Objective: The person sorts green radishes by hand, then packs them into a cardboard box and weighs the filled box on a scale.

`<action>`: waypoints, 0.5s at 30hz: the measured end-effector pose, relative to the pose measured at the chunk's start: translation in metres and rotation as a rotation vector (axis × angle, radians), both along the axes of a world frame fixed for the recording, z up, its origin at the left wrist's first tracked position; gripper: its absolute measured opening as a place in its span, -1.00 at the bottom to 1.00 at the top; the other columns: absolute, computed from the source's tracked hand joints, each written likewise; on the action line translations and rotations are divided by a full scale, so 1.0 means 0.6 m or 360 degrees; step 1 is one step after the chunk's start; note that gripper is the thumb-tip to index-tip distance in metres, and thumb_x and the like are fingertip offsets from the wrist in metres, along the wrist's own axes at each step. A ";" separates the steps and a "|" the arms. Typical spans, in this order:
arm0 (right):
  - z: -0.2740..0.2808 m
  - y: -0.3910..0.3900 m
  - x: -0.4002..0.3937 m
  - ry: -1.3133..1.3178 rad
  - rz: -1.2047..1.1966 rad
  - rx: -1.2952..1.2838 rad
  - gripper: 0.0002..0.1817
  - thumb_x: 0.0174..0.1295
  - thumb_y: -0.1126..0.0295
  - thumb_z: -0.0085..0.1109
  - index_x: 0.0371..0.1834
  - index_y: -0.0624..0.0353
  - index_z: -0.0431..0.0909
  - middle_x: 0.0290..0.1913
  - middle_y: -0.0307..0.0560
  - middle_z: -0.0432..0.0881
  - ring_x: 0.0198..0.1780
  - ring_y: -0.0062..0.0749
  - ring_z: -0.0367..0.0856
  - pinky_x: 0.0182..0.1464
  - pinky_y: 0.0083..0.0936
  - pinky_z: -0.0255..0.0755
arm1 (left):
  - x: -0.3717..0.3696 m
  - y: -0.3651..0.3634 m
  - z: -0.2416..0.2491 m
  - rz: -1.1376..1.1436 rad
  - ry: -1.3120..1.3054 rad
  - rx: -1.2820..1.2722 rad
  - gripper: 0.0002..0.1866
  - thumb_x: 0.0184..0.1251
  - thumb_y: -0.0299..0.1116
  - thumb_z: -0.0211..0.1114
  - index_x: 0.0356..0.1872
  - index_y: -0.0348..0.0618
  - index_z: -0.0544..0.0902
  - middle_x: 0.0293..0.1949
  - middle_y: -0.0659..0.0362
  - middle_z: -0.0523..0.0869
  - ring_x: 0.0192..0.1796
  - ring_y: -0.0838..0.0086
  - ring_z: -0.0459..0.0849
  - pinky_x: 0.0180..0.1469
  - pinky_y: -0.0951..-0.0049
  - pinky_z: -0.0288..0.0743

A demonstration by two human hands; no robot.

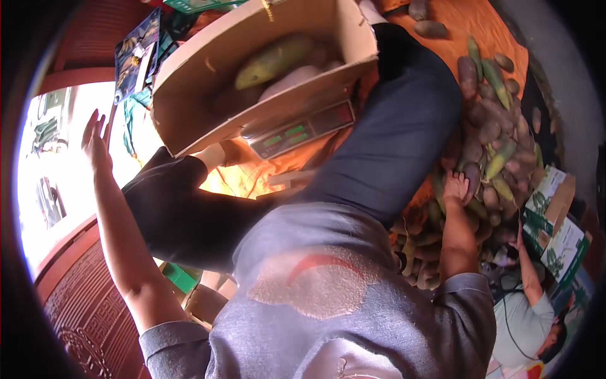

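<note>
My left hand (96,146) is raised at the far left beside a bright opening, fingers stretched out and holding nothing. On the right, my right hand (456,188) reaches to the edge of a pile of long vegetables, some reddish-brown, some green. Its fingers are apart and lie against a dark reddish-brown vegetable (471,172); I see no closed grip. Between my legs an open cardboard box (252,123) sits tilted in view on a digital scale (300,131) with lit green digits. Inside the box lie a large green vegetable (273,61) and pinkish-brown ones.
An orange sheet (464,28) lies under the pile and scale. Another person (524,322) is at the lower right, one arm reaching toward the pile, near green-and-white cartons (562,249). Carved dark-red wooden furniture (95,297) stands at the lower left.
</note>
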State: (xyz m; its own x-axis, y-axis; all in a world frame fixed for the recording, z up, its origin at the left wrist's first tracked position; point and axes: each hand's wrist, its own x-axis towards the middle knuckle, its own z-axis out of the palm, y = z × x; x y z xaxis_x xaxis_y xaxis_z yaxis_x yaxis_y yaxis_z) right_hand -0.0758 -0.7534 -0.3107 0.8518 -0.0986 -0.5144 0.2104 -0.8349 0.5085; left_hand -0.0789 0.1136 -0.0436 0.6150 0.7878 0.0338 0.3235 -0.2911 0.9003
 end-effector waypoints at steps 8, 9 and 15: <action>0.120 0.105 0.007 -0.0013 -0.0079 0.0347 -0.45 -0.05 0.24 0.33 0.08 0.01 0.44 -0.05 -0.13 0.56 0.17 -0.25 0.38 0.23 -0.32 0.23 | 0.035 -0.038 0.027 -0.0052 -0.0193 -0.0078 -0.68 0.43 -0.46 0.01 0.14 -0.34 0.49 0.18 -0.01 0.51 0.22 0.24 0.50 0.28 0.29 0.41; 0.137 0.107 0.015 -0.0079 -0.0163 0.0387 -0.41 -0.08 0.23 0.35 0.09 -0.01 0.43 -0.04 -0.12 0.55 0.18 -0.22 0.38 0.23 -0.30 0.24 | 0.044 -0.051 0.037 -0.0064 -0.0194 -0.0081 -0.68 0.44 -0.46 0.00 0.14 -0.36 0.48 0.17 -0.01 0.51 0.21 0.26 0.50 0.28 0.29 0.41; 0.295 0.116 0.084 -0.0788 -0.0350 0.0602 -0.30 -0.11 0.19 0.40 0.20 -0.04 0.37 0.00 0.06 0.53 0.08 0.00 0.45 0.12 -0.18 0.36 | 0.096 -0.114 0.123 -0.0212 -0.0341 -0.0113 -0.68 0.45 -0.46 -0.02 0.13 -0.38 0.48 0.22 -0.03 0.47 0.28 0.22 0.43 0.37 0.25 0.29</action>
